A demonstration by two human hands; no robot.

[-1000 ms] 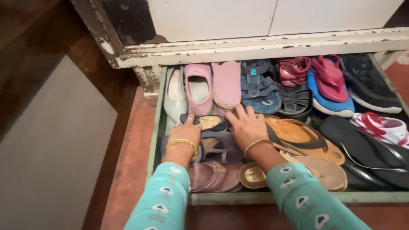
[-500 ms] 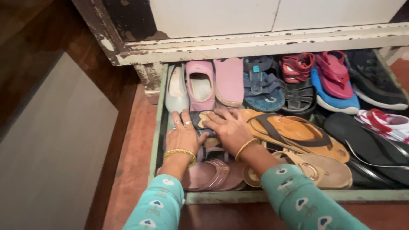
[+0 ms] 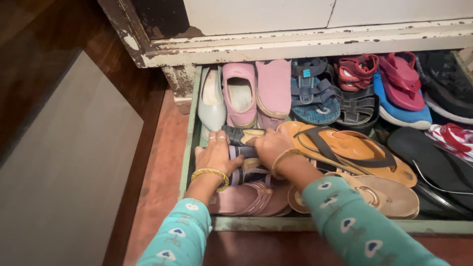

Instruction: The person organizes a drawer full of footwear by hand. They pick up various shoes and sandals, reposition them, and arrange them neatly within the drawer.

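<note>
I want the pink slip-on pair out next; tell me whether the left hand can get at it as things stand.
Probably yes. The left hand rests on the dark sandal, just in front of the pink slip-on pair. Nothing lies on top of the pair; only its far end is tucked under the cabinet edge.

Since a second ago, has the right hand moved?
Yes. The right hand has slid left, off the orange flip-flop and toward the left hand, now on the dark sandal below the pink slip-ons.
</note>
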